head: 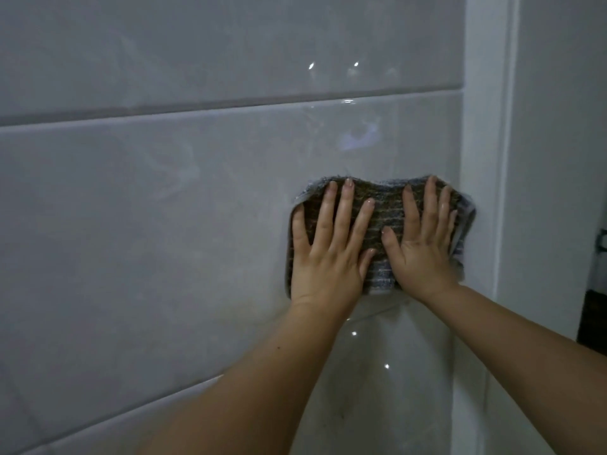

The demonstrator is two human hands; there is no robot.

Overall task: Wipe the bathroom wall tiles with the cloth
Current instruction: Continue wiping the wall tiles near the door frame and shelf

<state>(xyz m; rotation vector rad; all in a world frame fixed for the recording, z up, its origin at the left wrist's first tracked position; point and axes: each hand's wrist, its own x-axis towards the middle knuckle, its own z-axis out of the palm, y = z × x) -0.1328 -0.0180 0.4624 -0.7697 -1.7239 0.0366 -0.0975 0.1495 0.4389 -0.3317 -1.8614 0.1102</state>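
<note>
Shows a cloth [384,205] flat on the wall tiles [147,198], far over to the right, with its right edge reaching the upright frame [479,159]. Has the left hand [328,254] on the left part of the cloth and the right hand [423,244] on the right part, side by side, thumbs close together in the middle.

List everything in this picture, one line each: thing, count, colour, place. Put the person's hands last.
wall tiles: three rows, glossy pale grey, left and centre.
cloth: one, brown and blue striped, flat against the middle row near the frame.
frame: one, white, upright strip right of the tiles.
dark object: one, black, far right edge; cut off, cannot identify.
left hand: one, flat on the cloth's left half, fingers straight.
right hand: one, flat on the cloth's right half, fingers straight.
</note>
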